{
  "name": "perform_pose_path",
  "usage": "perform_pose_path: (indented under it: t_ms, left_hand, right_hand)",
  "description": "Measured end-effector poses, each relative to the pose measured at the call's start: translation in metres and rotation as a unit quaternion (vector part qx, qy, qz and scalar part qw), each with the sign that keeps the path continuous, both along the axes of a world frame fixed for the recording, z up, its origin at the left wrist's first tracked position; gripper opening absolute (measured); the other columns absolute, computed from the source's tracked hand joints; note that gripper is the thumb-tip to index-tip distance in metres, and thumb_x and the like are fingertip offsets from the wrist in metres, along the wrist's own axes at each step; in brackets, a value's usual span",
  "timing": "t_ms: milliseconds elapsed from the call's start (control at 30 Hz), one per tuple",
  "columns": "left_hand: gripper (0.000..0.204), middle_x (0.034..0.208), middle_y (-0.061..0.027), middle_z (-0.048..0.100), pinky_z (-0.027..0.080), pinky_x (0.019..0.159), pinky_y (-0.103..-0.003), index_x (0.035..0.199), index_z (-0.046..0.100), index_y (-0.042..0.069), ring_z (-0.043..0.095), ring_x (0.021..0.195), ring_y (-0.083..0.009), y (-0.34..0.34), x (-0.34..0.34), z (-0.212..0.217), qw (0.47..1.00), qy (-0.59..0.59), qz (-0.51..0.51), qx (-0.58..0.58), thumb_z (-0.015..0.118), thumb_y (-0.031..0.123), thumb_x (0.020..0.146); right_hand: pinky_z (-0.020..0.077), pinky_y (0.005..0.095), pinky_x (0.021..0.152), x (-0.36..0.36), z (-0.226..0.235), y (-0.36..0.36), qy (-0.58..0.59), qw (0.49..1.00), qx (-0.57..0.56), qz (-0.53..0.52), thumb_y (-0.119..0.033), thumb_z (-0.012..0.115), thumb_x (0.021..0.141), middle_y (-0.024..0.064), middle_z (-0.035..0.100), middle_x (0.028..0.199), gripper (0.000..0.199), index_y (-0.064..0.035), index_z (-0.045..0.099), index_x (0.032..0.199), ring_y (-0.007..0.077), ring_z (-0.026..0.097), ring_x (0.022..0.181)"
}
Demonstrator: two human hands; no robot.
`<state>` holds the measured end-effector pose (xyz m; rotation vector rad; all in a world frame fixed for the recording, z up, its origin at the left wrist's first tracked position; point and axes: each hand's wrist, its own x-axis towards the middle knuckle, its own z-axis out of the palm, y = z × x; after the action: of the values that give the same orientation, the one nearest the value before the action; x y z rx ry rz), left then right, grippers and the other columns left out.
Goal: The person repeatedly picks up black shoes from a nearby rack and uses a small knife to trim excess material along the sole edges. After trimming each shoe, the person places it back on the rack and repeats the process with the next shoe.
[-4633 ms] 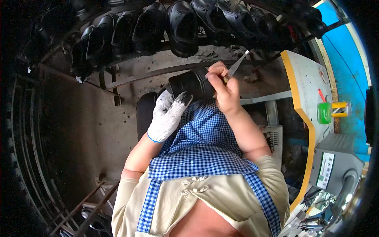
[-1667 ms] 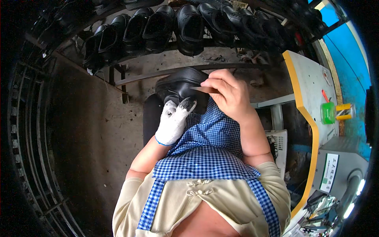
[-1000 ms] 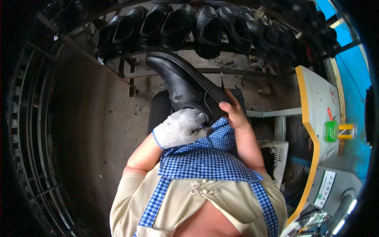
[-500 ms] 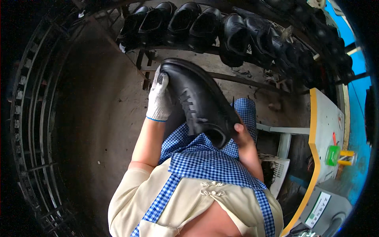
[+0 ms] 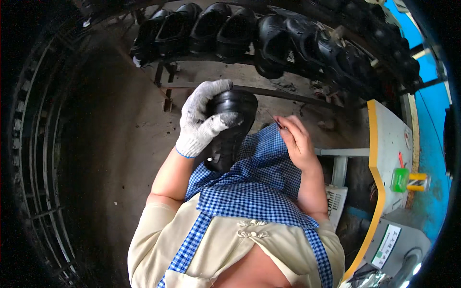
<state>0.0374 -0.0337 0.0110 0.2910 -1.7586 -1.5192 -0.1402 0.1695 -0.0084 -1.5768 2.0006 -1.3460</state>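
Note:
A black shoe [image 5: 245, 113] is gripped in my left hand [image 5: 199, 117], which wears a white knitted glove with dark, dirty fingertips. My fingers go over the shoe's upper end and the thumb presses across it. The shoe's lower end hangs near my lap, over the blue checked apron [image 5: 261, 201]. To the right of the shoe, apart from it, my bare right hand [image 5: 297, 141] pinches a thin, pointed tool [image 5: 275, 120]. The tool is too small and blurred to name its kind.
Several black shoes [image 5: 235, 33] stand in a row on a dark metal rack ahead. At right is a white table with a yellow edge [image 5: 373, 144], bearing a green-and-yellow container [image 5: 401, 180] and a grey machine [image 5: 403, 240]. Metal rails [image 5: 36, 192] run along the left.
The shoe has been turned from a slanted side view to a more end-on, upright pose. My right hand has let go of the shoe and moved away, showing the thin tool.

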Motion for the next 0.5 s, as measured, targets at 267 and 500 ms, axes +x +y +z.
perform_pose_path:
  t_ms: [267, 500]
  left_hand:
    - [0.066, 0.107, -0.0127, 0.063, 0.050, 0.090, -0.035, 0.116, 0.063, -0.004, 0.062, 0.101, -0.0237, 0.012, -0.013, 0.001, 0.992, -0.047, -0.118, -0.008, 0.083, 0.036, 0.069]
    - [0.067, 0.111, -0.0107, 0.064, 0.050, 0.094, -0.033, 0.123, 0.058, -0.003, 0.062, 0.104, -0.0201, 0.023, -0.005, 0.008, 0.979, -0.029, -0.144, 0.140, 0.085, 0.025, 0.069]
  right_hand:
    - [0.0497, 0.0302, 0.054, -0.007, 0.079, -0.017, 0.218, 0.968, -0.075, 0.099, -0.013, 0.074, 0.081, 0.0061, 0.060, 0.088, 0.044, -0.0107, 0.064, 0.124, 0.0186, 0.061, 0.063]
    - [0.0473, 0.0302, 0.050, 0.008, 0.083, -0.009, 0.245, 0.966, -0.002, 0.077, -0.003, 0.074, 0.078, 0.0047, 0.057, 0.079, 0.047, -0.0181, 0.069, 0.122, 0.0164, 0.058, 0.059]
